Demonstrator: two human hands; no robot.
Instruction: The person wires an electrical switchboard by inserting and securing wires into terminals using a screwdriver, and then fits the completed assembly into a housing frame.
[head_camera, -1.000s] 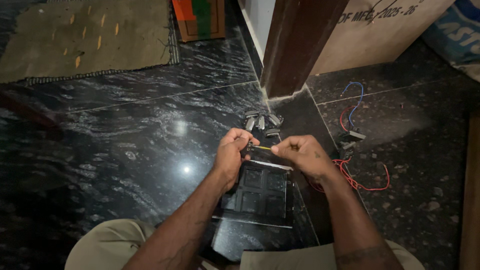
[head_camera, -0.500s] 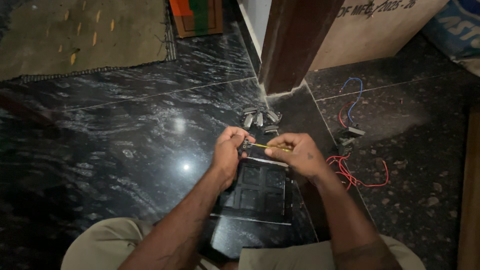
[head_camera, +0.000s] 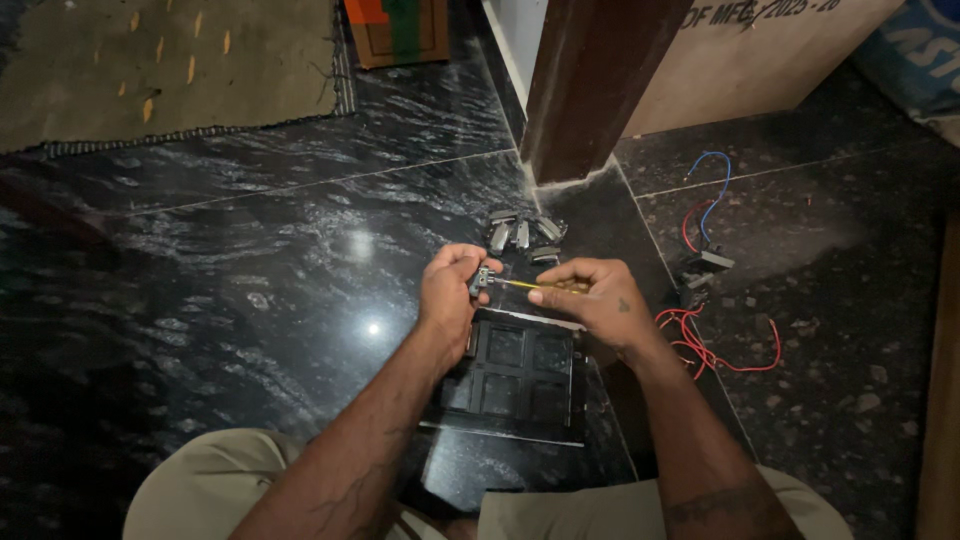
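My left hand (head_camera: 452, 292) pinches a small grey switch module (head_camera: 482, 281) above the floor. My right hand (head_camera: 600, 298) grips a yellow-handled screwdriver (head_camera: 533, 286), its thin tip touching the module. Directly below both hands a black switch-plate frame (head_camera: 520, 375) with square openings lies flat on the dark floor. Several more grey switch modules (head_camera: 520, 235) lie in a small heap just beyond my hands.
A dark wooden post (head_camera: 590, 85) rises from the floor ahead, a cardboard box (head_camera: 760, 55) behind it. Red wires (head_camera: 720, 345) and a blue wire (head_camera: 712, 185) with small black parts (head_camera: 708, 262) lie right. A mat (head_camera: 170, 65) lies far left.
Both hands have stayed together over the frame, shifting only slightly. The screwdriver tip remains at the module.
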